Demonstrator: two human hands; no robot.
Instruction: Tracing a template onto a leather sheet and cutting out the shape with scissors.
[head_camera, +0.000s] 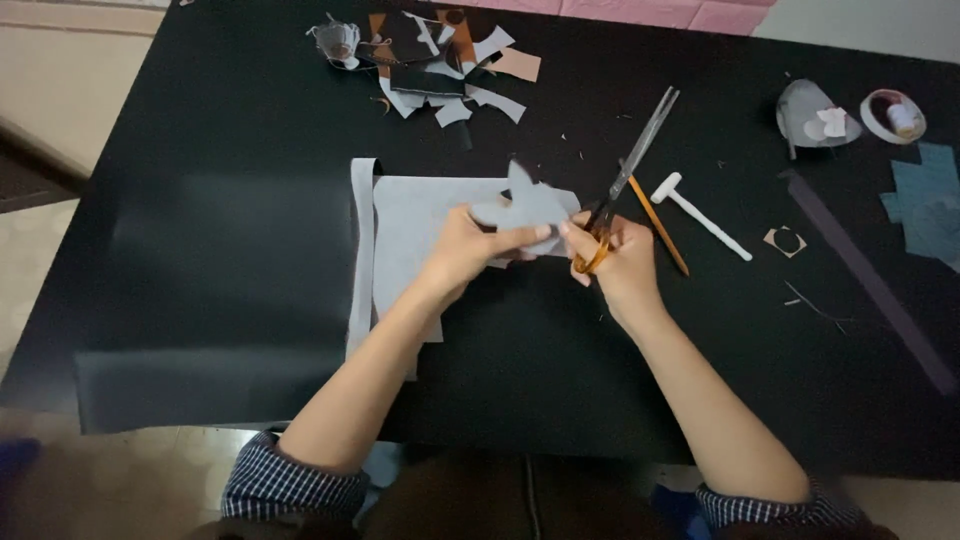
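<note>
My left hand (470, 250) pinches a pale grey cut-out shape (525, 205) and holds it just above a larger grey sheet (410, 225) on the black table (220, 250). My right hand (618, 262) grips scissors (625, 175) by their orange handles; the long metal blades point up and to the right, away from the cut-out. Both hands meet near the table's middle, thumbs almost touching.
A pencil (658, 225) and a small white hammer-like tool (700, 215) lie right of the scissors. A pile of grey, brown and black scraps (440, 65) sits at the back. Tape roll (893, 115), a grey dish (810, 115) and blue pieces (925, 205) lie far right.
</note>
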